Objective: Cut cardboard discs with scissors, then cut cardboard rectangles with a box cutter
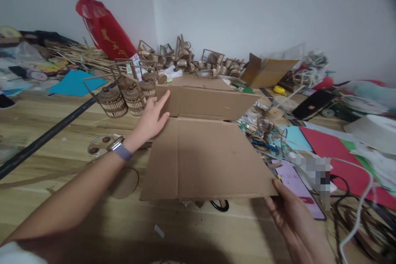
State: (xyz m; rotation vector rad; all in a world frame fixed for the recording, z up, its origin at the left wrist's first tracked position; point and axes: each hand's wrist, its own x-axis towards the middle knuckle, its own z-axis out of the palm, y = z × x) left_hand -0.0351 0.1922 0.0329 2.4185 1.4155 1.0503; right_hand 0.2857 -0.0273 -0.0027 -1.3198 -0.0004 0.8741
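Note:
A folded piece of brown cardboard [213,156] is held above the wooden surface, its far flap [213,105] bent upward along a crease. My right hand [292,218] pinches its near right corner, thumb on top and fingers underneath. At the left side, my left hand [154,113] has its thumb and index finger stretched apart against the cardboard near the crease; its other fingers are partly hidden. Below the near edge, the black loop of a handle [220,205] pokes out, the rest of it covered. Small lidded bamboo baskets [113,101] with tall handles stand just beyond my left hand.
More small baskets [216,64] are heaped along the wall beside an open cardboard box [269,72]. On the right lie a lit phone [297,187], cables [360,210], red paper [334,152] and a black speaker [314,103]. A round cardboard disc [125,183] lies at left.

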